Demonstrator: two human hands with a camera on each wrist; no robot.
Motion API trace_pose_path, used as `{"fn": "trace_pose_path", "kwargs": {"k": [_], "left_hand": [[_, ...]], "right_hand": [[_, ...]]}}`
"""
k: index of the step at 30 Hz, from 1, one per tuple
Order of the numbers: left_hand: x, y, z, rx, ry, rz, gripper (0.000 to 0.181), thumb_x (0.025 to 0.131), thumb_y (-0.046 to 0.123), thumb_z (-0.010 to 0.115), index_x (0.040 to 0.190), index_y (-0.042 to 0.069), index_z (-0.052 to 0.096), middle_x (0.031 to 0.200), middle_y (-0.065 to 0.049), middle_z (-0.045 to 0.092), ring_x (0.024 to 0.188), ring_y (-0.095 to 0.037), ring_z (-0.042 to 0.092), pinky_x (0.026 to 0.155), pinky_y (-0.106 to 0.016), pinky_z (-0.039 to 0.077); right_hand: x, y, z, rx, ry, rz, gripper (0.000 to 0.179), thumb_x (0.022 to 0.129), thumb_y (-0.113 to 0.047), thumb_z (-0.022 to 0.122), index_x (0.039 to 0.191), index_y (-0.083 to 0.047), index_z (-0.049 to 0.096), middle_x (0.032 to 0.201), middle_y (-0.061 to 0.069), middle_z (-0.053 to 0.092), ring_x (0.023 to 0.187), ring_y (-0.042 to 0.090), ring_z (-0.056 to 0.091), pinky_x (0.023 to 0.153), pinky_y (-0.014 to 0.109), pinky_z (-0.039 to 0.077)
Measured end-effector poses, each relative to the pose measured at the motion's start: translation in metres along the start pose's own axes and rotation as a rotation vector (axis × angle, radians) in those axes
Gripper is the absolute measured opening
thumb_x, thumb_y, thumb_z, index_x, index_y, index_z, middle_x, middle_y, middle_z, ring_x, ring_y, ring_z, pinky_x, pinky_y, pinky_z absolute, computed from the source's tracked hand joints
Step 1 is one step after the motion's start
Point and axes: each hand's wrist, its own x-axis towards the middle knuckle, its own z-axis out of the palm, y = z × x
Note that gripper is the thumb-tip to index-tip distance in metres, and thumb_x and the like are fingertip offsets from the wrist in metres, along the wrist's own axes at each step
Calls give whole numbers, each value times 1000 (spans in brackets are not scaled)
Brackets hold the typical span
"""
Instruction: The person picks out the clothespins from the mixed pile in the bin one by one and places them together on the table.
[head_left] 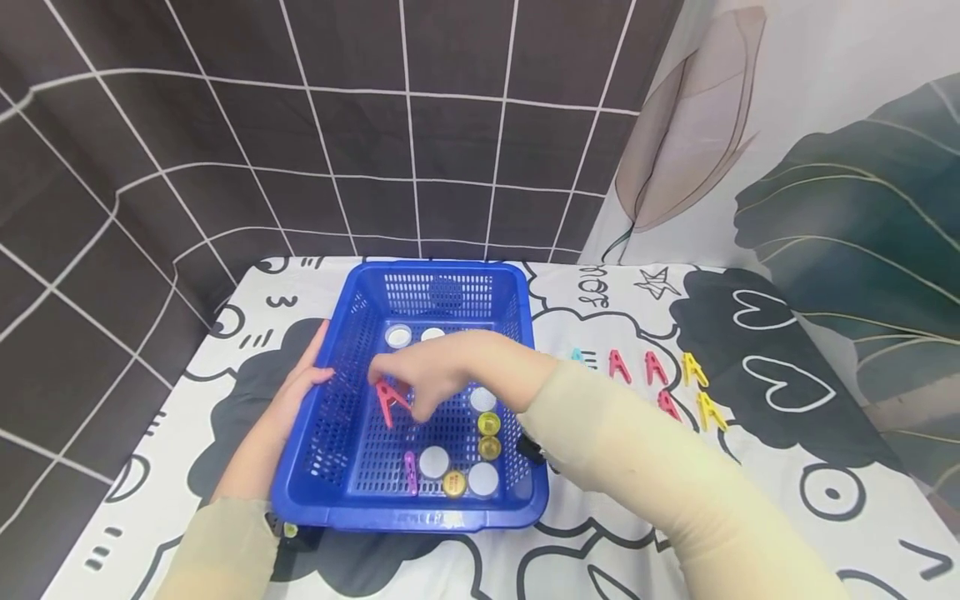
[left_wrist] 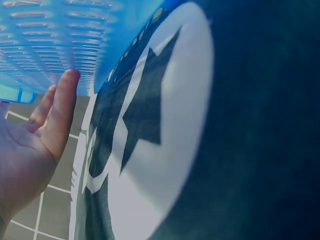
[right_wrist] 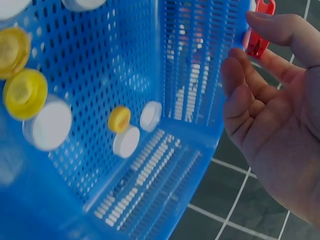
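A blue plastic basket (head_left: 408, 518) with slotted walls stands on the patterned cloth. At its left side, my left hand (head_left: 302, 385) holds the wall, thumb over the rim and fingers against the outside; the left wrist view shows those fingers (left_wrist: 65, 107) nearly straight on the slots. Above the basket's inside, my right hand (head_left: 427, 375) pinches a red clothespin (head_left: 387, 402) between thumb and fingers. In the right wrist view that clothespin (right_wrist: 260, 30) sticks up past the thumb tip. A purple clothespin (head_left: 411, 473) lies on the basket floor.
White caps (head_left: 434, 462) and yellow caps (head_left: 489, 423) lie scattered inside the basket. To its right on the cloth are several red clothespins (head_left: 655, 367), yellow clothespins (head_left: 694, 369) and a light blue one (head_left: 577, 355). A dark tiled-pattern curtain (head_left: 360, 133) hangs behind.
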Motion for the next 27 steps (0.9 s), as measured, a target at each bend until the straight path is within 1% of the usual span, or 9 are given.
{"fn": "trace_pose_path", "kwargs": {"k": [3,6,10,12,15,19,23,27], "left_hand": [[0,0,0,-5,-2,-4,71,92,3,28,151,23,-6,156,-16,-4,139,-40,3,102,-19,33],[0,1,0,-18,-1,-11,71,92,3,28,151,25,-6,156,-16,-3,139,-40,5,102,-21,34],[0,1,0,-3,9,-10,71,92,2,29,151,21,-6,156,-15,-3,139,-39,5,104,-21,32],[0,1,-1,1,12,-10,71,92,2,29,151,22,-6,156,-15,-3,139,-38,5,105,-21,31],[0,1,0,16,18,-13,71,92,3,29,151,23,-5,156,-14,-1,140,-38,6,104,-20,31],[0,1,-1,12,17,-17,70,92,3,29,151,24,-4,156,-14,-1,139,-38,8,101,-17,34],[1,1,-1,-14,13,-18,70,92,3,28,151,25,-4,156,-15,-2,139,-38,9,101,-18,35],[1,1,-1,9,33,-34,72,91,3,29,151,25,-4,156,-16,-1,138,-40,9,100,-18,36]], "right_hand": [[-12,9,-1,51,31,7,71,74,1,70,136,-13,38,104,-3,53,92,13,54,77,20,48],[-24,21,-1,87,74,-4,70,73,3,68,134,-13,39,102,-1,54,89,13,54,76,20,49],[-40,37,2,116,135,-8,66,72,2,67,130,-13,40,98,1,56,83,13,54,72,22,50],[-49,43,4,135,156,9,66,72,-1,69,129,-14,40,95,0,56,81,13,54,71,23,50],[-63,49,7,161,181,43,66,73,-5,70,131,-13,39,94,0,55,80,15,54,70,25,50],[-81,57,9,176,216,73,66,75,-7,69,133,-14,37,93,2,56,80,16,54,70,28,50],[-95,65,13,180,239,89,66,75,-8,67,133,-14,36,94,1,55,81,16,53,69,29,50],[-108,71,19,193,264,83,64,76,-8,68,131,-12,36,93,1,54,79,16,53,68,29,50]]}}
